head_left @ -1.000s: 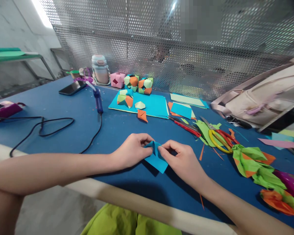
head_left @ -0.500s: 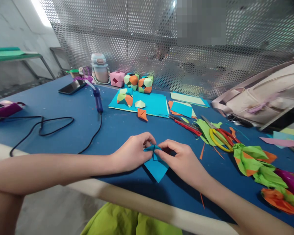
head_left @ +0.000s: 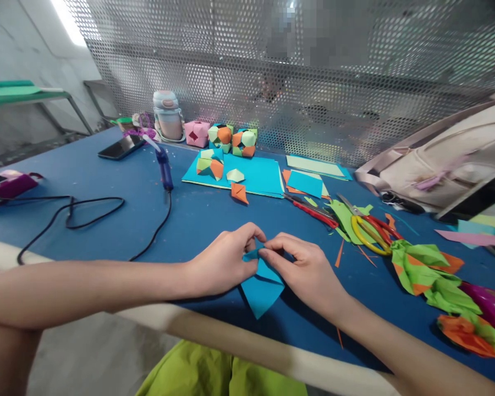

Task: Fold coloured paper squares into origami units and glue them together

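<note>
A partly folded sheet of blue paper (head_left: 260,297) is held between my hands near the table's front edge, its pointed corner toward me. My left hand (head_left: 233,258) pinches its upper left part between thumb and fingers. On the upper right, my right hand (head_left: 299,261) grips the paper with thumb and index finger close to the left fingertips. Fingers hide part of the top folds. Beyond my hands lies a small folded orange paper piece (head_left: 239,193), with a pale green folded piece (head_left: 235,175) just behind it on stacked blue sheets (head_left: 256,171).
Red-handled scissors (head_left: 315,213), yellow-and-red scissors (head_left: 369,228) and crumpled green-orange paper (head_left: 431,269) lie to the right. A blue glue gun (head_left: 164,168) stands left, its cord (head_left: 157,234) trailing forward. Folded paper cubes (head_left: 244,142), a bottle (head_left: 168,116) and a bag (head_left: 441,159) are along the mesh panel.
The blue paper has turned slightly, its pointed corner shifting left and toward me. A flap near the fingertips now lies differently, with a slanted fold edge showing. Both hands keep their pinch.
</note>
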A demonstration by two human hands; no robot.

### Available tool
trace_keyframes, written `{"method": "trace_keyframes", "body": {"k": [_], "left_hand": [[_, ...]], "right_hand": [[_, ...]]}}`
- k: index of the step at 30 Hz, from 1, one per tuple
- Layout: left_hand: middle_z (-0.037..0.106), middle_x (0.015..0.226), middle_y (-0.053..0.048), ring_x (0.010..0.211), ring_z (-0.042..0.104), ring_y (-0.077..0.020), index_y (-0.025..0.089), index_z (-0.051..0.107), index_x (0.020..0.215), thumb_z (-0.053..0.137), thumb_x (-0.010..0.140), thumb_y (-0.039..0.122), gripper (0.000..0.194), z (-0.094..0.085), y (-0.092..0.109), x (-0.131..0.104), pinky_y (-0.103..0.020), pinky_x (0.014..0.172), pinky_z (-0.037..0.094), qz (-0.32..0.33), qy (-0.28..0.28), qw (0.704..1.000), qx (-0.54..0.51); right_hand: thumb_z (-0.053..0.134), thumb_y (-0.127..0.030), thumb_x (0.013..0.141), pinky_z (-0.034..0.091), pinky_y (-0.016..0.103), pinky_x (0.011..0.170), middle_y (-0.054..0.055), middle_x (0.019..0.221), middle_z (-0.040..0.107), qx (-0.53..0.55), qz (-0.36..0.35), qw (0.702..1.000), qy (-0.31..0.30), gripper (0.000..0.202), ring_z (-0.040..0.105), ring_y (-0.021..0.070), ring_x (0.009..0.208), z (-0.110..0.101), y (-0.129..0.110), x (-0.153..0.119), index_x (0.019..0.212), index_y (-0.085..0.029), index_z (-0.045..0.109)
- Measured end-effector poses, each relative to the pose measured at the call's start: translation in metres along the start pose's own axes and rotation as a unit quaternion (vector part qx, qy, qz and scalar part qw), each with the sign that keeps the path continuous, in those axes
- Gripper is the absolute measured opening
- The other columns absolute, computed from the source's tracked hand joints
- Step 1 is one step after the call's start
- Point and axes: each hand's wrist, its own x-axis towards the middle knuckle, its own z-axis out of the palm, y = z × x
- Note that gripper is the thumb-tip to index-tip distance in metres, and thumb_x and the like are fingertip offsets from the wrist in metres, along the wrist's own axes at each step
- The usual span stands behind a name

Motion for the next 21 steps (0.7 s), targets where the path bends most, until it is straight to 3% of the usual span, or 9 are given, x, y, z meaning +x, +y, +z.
{"method": "trace_keyframes", "body": {"k": [6,12,15,18,21], "left_hand": [[0.046,0.060,0.008,0.056,0.043,-0.0064,0.017,0.052,0.086,0.052,0.065,0.007,0.023,-0.004,0.003,0.002,-0.018,0.050,0.031,-0.012,-0.014,0.997,-0.069],[0.043,0.057,0.009,0.050,0.038,-0.0044,0.013,0.054,0.080,0.059,0.058,0.009,0.023,-0.011,0.008,0.007,-0.016,0.045,0.028,-0.127,-0.082,0.969,-0.193],[0.047,0.058,0.007,0.053,0.042,-0.0049,0.012,0.058,0.078,0.063,0.059,0.014,0.020,-0.014,0.008,0.008,-0.017,0.049,0.031,-0.170,-0.104,0.952,-0.234],[0.055,0.060,0.004,0.056,0.047,-0.0066,0.011,0.062,0.077,0.066,0.059,0.018,0.020,-0.015,0.006,0.009,-0.018,0.052,0.035,-0.191,-0.117,0.945,-0.240],[0.055,0.057,0.004,0.053,0.046,-0.0069,0.012,0.064,0.072,0.065,0.059,0.019,0.016,-0.013,0.003,0.009,-0.019,0.050,0.033,-0.172,-0.103,0.958,-0.204]], "right_hand": [[0.051,-0.013,0.086,0.040,0.022,0.063,0.001,0.073,0.056,-0.010,-0.052,0.998,-0.019,0.012,0.052,0.0110,0.068,-0.003,0.001,0.002,0.077,-0.017,0.058],[0.052,-0.016,0.087,0.039,0.023,0.063,0.000,0.071,0.055,-0.013,-0.092,0.995,-0.042,0.011,0.050,0.0107,0.067,-0.007,0.007,0.003,0.076,-0.018,0.056],[0.051,-0.017,0.087,0.039,0.024,0.062,0.000,0.070,0.056,-0.020,-0.110,0.992,-0.054,0.012,0.050,0.0110,0.065,-0.006,0.012,0.004,0.077,-0.018,0.057],[0.050,-0.017,0.088,0.039,0.025,0.064,0.001,0.071,0.057,-0.020,-0.135,0.988,-0.064,0.012,0.051,0.0115,0.066,-0.006,0.014,0.005,0.078,-0.017,0.057],[0.050,-0.018,0.088,0.040,0.025,0.064,0.002,0.071,0.058,-0.009,-0.136,0.988,-0.068,0.013,0.052,0.0119,0.067,-0.005,0.013,0.005,0.078,-0.017,0.058]]}}
